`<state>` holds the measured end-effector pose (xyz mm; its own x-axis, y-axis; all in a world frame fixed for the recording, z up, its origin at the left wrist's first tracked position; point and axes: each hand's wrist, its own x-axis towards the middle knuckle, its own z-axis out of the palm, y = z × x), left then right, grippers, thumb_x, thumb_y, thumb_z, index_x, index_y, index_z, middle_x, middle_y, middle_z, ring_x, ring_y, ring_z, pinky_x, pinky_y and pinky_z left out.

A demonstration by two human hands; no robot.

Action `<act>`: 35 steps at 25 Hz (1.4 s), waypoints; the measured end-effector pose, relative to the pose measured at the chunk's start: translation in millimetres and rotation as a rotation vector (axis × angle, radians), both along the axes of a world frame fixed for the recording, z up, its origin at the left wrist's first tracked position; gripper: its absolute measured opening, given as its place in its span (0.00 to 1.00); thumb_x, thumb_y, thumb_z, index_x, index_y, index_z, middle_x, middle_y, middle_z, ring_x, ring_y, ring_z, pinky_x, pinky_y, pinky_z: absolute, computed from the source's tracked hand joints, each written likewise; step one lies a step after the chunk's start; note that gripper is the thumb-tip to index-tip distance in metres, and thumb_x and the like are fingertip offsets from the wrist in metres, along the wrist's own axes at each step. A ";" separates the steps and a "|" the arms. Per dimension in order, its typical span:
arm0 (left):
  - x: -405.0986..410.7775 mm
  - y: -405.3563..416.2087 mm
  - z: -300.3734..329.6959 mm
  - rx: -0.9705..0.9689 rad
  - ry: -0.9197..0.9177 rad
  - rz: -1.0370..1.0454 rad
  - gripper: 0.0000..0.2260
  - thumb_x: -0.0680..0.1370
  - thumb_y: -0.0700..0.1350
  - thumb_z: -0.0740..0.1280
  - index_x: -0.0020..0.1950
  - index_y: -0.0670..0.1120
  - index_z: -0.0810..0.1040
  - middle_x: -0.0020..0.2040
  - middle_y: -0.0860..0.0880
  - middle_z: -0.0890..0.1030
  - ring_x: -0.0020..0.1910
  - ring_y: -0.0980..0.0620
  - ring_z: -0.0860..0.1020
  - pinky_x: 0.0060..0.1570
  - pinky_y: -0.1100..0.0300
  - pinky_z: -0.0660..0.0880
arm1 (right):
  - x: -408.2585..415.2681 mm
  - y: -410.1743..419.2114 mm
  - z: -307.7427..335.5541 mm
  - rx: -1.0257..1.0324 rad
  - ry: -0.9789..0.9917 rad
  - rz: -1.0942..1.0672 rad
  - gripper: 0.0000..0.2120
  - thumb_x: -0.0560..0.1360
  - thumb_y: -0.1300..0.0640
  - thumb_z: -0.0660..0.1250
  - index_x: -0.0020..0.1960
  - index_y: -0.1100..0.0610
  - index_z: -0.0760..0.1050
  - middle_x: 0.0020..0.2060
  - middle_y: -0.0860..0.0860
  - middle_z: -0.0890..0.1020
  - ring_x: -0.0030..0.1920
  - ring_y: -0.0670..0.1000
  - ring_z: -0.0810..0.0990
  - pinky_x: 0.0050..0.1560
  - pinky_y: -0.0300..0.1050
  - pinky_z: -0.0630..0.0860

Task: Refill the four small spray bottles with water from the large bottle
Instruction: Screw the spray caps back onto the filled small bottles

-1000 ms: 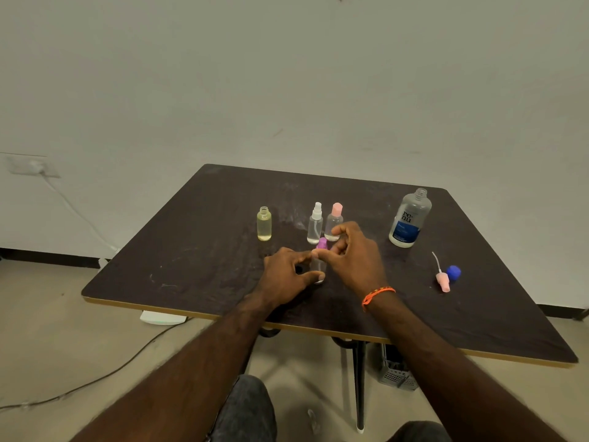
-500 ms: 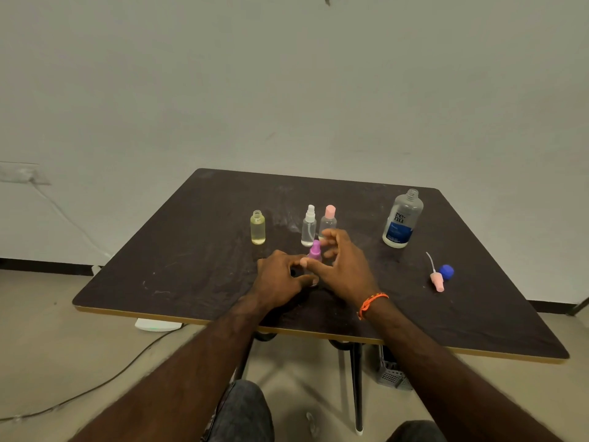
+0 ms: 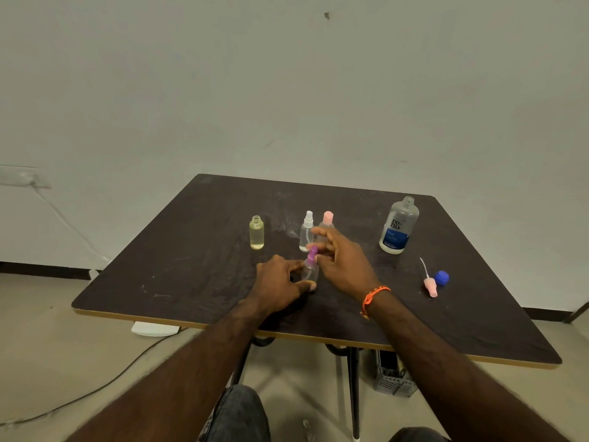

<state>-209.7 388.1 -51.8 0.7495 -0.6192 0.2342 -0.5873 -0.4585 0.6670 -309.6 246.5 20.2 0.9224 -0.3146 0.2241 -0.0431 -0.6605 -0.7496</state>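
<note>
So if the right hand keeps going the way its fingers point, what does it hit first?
The right hand points away and left, pinching the purple-capped bottle. Straight on, its fingertips would probably meet the white-capped spray bottle first; the pink-capped one stands right beside it, and depth is unclear.

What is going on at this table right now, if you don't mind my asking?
A person is refilling small spray bottles. The left hand holds the purple-capped bottle on the table, while the right hand pinches its cap. The large bottle stands open; the yellowish bottle is uncapped.
</note>
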 end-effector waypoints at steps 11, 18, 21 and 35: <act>0.7 -0.4 -4.0 0.025 -0.017 0.006 0.14 0.73 0.60 0.77 0.58 0.60 0.85 0.45 0.62 0.85 0.49 0.61 0.81 0.66 0.41 0.71 | 0.7 -2.6 -1.6 0.059 0.042 0.003 0.27 0.76 0.59 0.72 0.73 0.52 0.68 0.61 0.47 0.81 0.59 0.44 0.80 0.61 0.40 0.77; 0.6 0.4 -5.9 0.014 -0.022 -0.005 0.12 0.75 0.59 0.76 0.57 0.60 0.85 0.44 0.64 0.85 0.48 0.64 0.79 0.65 0.45 0.69 | 5.1 1.1 -4.0 -0.074 0.044 -0.050 0.16 0.77 0.59 0.70 0.62 0.49 0.72 0.53 0.49 0.84 0.53 0.46 0.83 0.59 0.46 0.80; -1.4 0.8 -5.6 0.005 -0.029 -0.012 0.10 0.75 0.58 0.76 0.55 0.59 0.86 0.40 0.65 0.82 0.44 0.67 0.78 0.64 0.46 0.71 | 4.9 0.0 -5.5 -0.079 0.030 -0.052 0.16 0.77 0.59 0.70 0.61 0.49 0.73 0.53 0.48 0.84 0.53 0.46 0.83 0.60 0.48 0.80; -1.7 2.8 6.0 0.084 -0.018 0.172 0.06 0.78 0.55 0.75 0.49 0.53 0.84 0.40 0.57 0.83 0.46 0.56 0.80 0.57 0.48 0.71 | 3.0 11.7 -45.0 0.133 0.141 -0.168 0.15 0.77 0.56 0.67 0.63 0.54 0.79 0.51 0.49 0.86 0.52 0.47 0.84 0.60 0.50 0.79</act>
